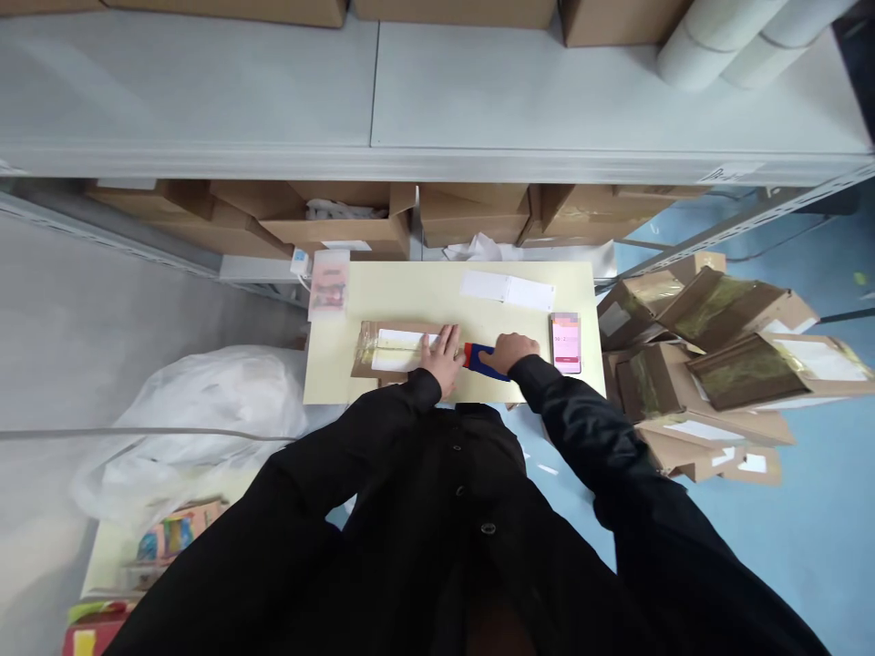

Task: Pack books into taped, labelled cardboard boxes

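Note:
On the cream tabletop (403,282) lies a small cardboard box (366,350) with a white label (396,351) and clear tape across it. My left hand (444,362) rests on the right end of the box, fingers spread and flat. Just to its right, my right hand (509,352) is closed round a blue and red tool (488,359) that looks like a tape dispenser. Its red end sits close to the box's right end; whether they touch is hidden. A phone (566,344) with a lit pink screen lies right of my right hand.
White paper slips (509,290) lie toward the table's back. A clear plastic bag or case (329,284) sits at its left corner. Behind stands a shelf (437,100) with open cartons (342,232). Taped boxes (738,319) are piled right; a white plastic bag (205,410) lies left.

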`<action>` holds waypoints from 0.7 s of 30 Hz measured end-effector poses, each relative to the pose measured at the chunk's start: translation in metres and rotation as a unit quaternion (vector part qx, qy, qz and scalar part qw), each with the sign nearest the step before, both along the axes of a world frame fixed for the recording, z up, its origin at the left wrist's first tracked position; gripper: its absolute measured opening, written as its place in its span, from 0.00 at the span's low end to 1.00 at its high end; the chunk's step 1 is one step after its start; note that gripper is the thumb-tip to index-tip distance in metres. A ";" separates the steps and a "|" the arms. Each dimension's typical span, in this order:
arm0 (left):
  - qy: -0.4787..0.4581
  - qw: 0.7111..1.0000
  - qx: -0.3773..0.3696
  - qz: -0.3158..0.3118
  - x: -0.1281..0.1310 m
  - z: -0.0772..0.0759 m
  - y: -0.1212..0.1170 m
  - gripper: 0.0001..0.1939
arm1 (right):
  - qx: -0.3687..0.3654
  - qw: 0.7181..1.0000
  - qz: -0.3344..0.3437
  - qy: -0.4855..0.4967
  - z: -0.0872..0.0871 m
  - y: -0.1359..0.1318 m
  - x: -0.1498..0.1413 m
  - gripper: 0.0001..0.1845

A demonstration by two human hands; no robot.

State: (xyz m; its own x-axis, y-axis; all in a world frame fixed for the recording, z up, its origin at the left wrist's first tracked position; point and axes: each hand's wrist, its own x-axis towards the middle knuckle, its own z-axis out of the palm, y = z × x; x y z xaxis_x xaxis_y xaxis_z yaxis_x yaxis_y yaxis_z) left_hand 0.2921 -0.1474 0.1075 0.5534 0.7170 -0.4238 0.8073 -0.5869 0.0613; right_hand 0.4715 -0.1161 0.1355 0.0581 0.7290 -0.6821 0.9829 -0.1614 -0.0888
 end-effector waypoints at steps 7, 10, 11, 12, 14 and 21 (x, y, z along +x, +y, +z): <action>0.061 0.997 -0.021 0.045 0.021 0.005 -0.004 0.42 | 0.034 0.998 0.041 -0.023 0.005 0.001 -0.055 0.18; 0.025 0.998 -0.033 0.055 0.016 0.008 -0.007 0.41 | 0.046 0.998 0.014 -0.042 -0.001 -0.012 -0.039 0.21; -0.012 0.997 -0.043 0.063 0.012 0.010 -0.006 0.44 | 0.061 0.997 -0.006 -0.043 -0.004 -0.018 -0.030 0.24; -0.058 0.994 -0.052 0.074 0.006 0.012 -0.005 0.49 | 0.084 0.995 -0.027 -0.044 -0.007 -0.023 -0.021 0.27; -0.154 0.982 -0.062 0.092 -0.011 0.017 -0.001 0.55 | 0.132 0.988 -0.065 -0.051 -0.015 -0.033 -0.002 0.29; -0.254 0.908 0.055 0.330 -0.135 0.016 0.011 0.52 | 0.149 0.977 -0.138 -0.059 -0.065 -0.061 0.007 0.26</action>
